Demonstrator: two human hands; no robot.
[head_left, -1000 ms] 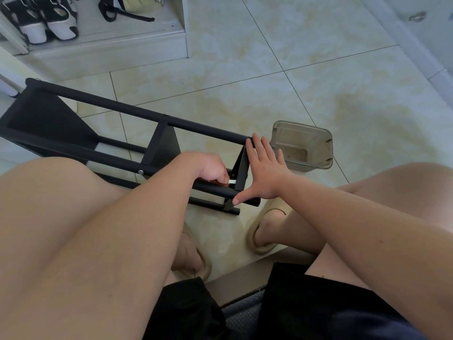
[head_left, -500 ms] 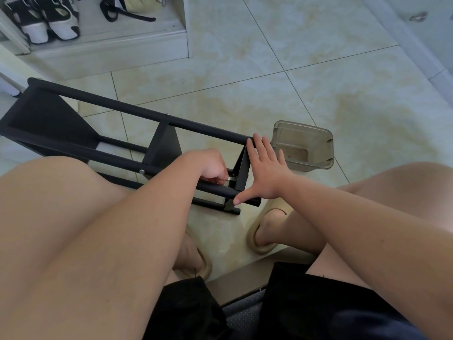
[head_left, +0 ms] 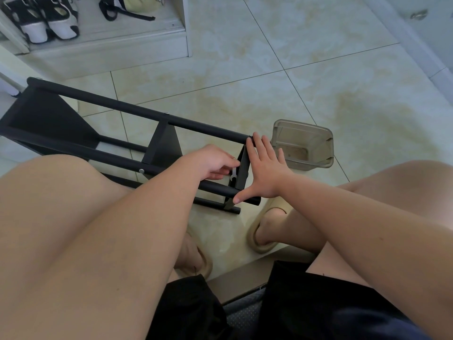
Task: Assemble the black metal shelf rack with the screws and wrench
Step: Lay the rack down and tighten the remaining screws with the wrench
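The step in hand is tightening a screw at the end panel [head_left: 243, 168] of the rack [head_left: 137, 110], which lies on its side on the floor [head_left: 318, 69], between the person's knees. The left hand [head_left: 213, 163] pinches a small silver wrench [head_left: 233, 174] with curled fingers, its head set against the inner face of the panel, just above the near tube [head_left: 215, 186]. The right hand [head_left: 266, 175] is released and flat: straight fingers press on the outer face of the panel and the thumb rests on the end of the near tube, bracing the joint.

The screw under the wrench is hidden, so how far home it is cannot be told. 1 screw head [head_left: 141, 171] already shows on the near tube at the middle panel [head_left: 163, 143], so the rack looks well along. The next move probably calls for short swings of the wrench in the tight space beside the panel, with the right hand pushing back so the panel stays seated against the tubes.

A clear tub [head_left: 318, 143] stands on the floor just beyond the right hand. Its bottom looks smeared and I can make out no screws in it. At top left, a low shelf [head_left: 98, 47] holds 2 shoes [head_left: 49, 20] and a bag strap [head_left: 122, 13].
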